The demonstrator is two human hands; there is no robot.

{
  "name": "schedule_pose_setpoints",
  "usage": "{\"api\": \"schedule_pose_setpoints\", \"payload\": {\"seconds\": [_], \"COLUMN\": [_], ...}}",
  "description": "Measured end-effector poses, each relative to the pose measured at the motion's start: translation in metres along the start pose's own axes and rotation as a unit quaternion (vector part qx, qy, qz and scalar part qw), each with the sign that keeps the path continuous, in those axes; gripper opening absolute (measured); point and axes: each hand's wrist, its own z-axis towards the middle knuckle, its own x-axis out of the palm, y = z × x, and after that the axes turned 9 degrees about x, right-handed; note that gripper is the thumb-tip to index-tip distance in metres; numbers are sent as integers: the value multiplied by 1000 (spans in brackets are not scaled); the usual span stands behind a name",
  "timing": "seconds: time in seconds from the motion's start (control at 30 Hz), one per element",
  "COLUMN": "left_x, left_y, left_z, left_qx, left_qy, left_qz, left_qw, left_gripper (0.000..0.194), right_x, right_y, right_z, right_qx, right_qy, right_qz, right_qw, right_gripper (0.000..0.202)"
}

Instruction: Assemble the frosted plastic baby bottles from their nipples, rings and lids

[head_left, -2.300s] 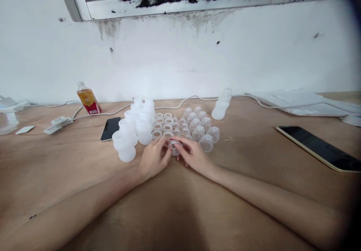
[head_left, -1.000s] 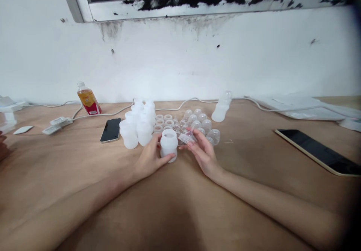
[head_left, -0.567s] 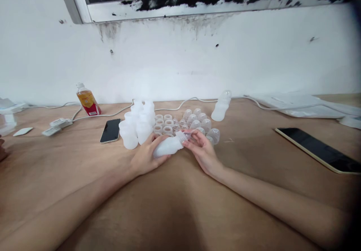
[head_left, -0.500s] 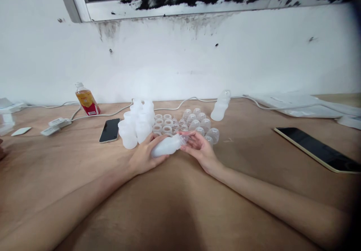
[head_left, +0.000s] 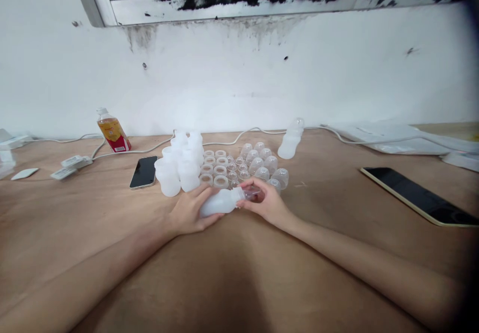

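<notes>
My left hand [head_left: 192,210] is wrapped round the body of a frosted white baby bottle [head_left: 219,203], which lies tilted with its neck to the right. The fingers of my right hand [head_left: 267,200] are closed round a clear cap [head_left: 250,192] at the bottle's neck; whether a teat sits inside it I cannot make out. Just beyond my hands stand rows of white rings [head_left: 220,181], small clear teats [head_left: 239,161] and clear domed caps [head_left: 256,165]. Several more frosted bottles [head_left: 170,178] stand in a group behind my left hand.
A capped bottle [head_left: 291,141] stands near the wall. One phone [head_left: 144,172] lies left of the bottle group, a larger dark-screened device [head_left: 415,195] at the right. A drink bottle [head_left: 114,131], white cable [head_left: 258,130], adapters [head_left: 77,162] and plastic bags [head_left: 385,141] lie along the back.
My right-hand fingers have closed in round the clear cap at the bottle's neck. The bottle has shifted slightly down in view, still in my left hand. The camera view has shifted slightly.
</notes>
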Motion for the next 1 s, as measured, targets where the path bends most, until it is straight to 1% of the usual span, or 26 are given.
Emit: {"api": "schedule_pose_setpoints", "payload": {"seconds": [0.03,0.1,0.17,0.2,0.27,0.33,0.4,0.47,0.5,0.6,0.67,0.73,0.8,0.87,0.9,0.93,1.0], "left_x": [2,4,5,5,5,5,4,4,4,6,7,7,6,5,4,3,3], "left_y": [1,2,2,2,2,1,1,1,1,2,2,2,1,1,1,1,0], "left_z": [-1,-2,-2,-2,0,1,1,1,0,-1,-1,-1,0,1,1,1,1], "left_qx": [23,53,55,47,25,5,-9,-15,-10,29,50,47,28,12,7,4,1], "left_qy": [-3,1,-1,-4,-11,-16,-20,-23,-22,-10,-2,-2,-8,-12,-11,-7,-1], "left_qz": [31,70,79,77,66,47,30,20,20,46,68,73,54,27,18,13,16], "left_qw": [999,996,995,996,997,999,999,999,1000,998,996,996,998,999,1000,1000,1000], "left_gripper": [40,40,40,40,39,40,42,43,42,40,40,40,40,40,40,40,40], "right_x": [1,4,5,5,4,1,0,0,0,2,2,2,1,0,-1,-1,0], "right_y": [0,0,1,3,7,9,9,7,5,2,3,6,9,10,10,10,8], "right_z": [0,-1,-3,-4,-6,-9,-10,-8,-7,-3,-3,-5,-8,-10,-10,-10,-8], "right_qx": [15,42,50,41,-6,-71,-118,-116,-101,-42,-23,-37,-83,-137,-154,-160,-135], "right_qy": [-4,9,26,28,16,8,25,35,25,-9,7,18,20,33,45,54,44], "right_qz": [-12,-21,-26,-32,-45,-47,-48,-60,-68,-92,-110,-117,-106,-93,-93,-95,-100], "right_qw": [1000,999,998,998,999,996,991,991,992,995,994,992,991,986,983,981,985], "right_gripper": [30,29,27,25,21,27,34,33,30,20,23,22,19,31,34,34,30]}}
